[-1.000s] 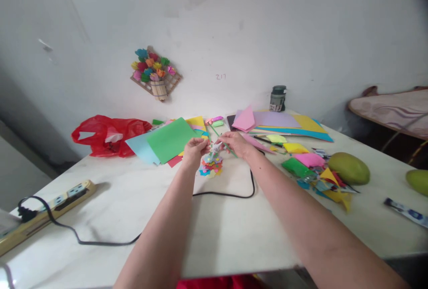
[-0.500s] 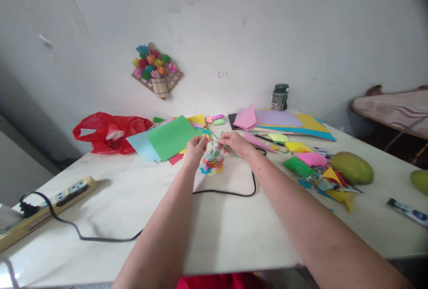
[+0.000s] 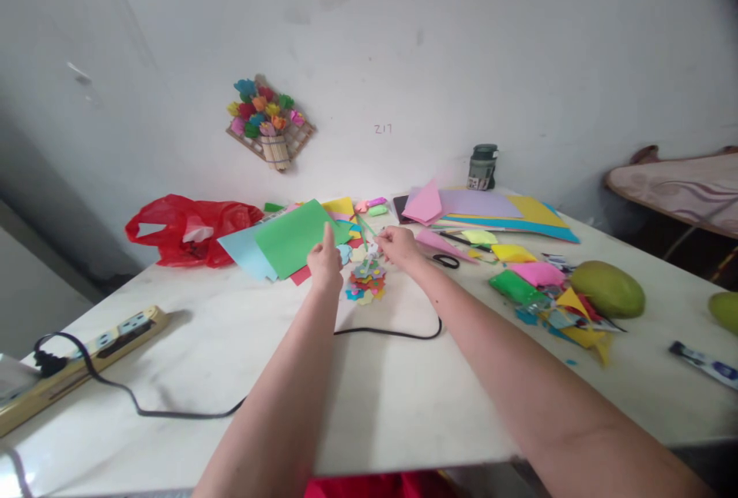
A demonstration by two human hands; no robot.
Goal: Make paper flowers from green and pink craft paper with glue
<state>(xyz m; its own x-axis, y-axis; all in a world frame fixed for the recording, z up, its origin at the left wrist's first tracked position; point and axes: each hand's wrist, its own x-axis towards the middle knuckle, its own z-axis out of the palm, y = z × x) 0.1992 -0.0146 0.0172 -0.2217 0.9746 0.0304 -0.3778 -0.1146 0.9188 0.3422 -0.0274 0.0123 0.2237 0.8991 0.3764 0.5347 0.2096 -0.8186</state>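
Note:
My right hand (image 3: 399, 245) is closed in a pinch above the middle of the table, its fingertips on what looks like a thin green stick (image 3: 367, 226) slanting up to the left. My left hand (image 3: 326, 261) is beside the green sheet (image 3: 297, 237), thumb raised and apart from the fingers, with nothing visible in it. A small white piece (image 3: 372, 249) shows between the hands, too blurred to name. Just below lies a pile of colourful flower-shaped cutouts (image 3: 367, 280), and a pale blue cutout (image 3: 344, 253) is next to my left hand.
Scissors (image 3: 446, 260) lie right of my right hand. A black cord (image 3: 392, 333) crosses the table from a power strip (image 3: 104, 356). At left is a red plastic bag (image 3: 190, 233); to the right are coloured packets (image 3: 539, 273), a green fruit (image 3: 607, 290) and a jar (image 3: 483, 167).
My left hand has come away to the left from the small piece, and its thumb has lifted. My right hand stays nearly in place, and the scissors handle now shows more.

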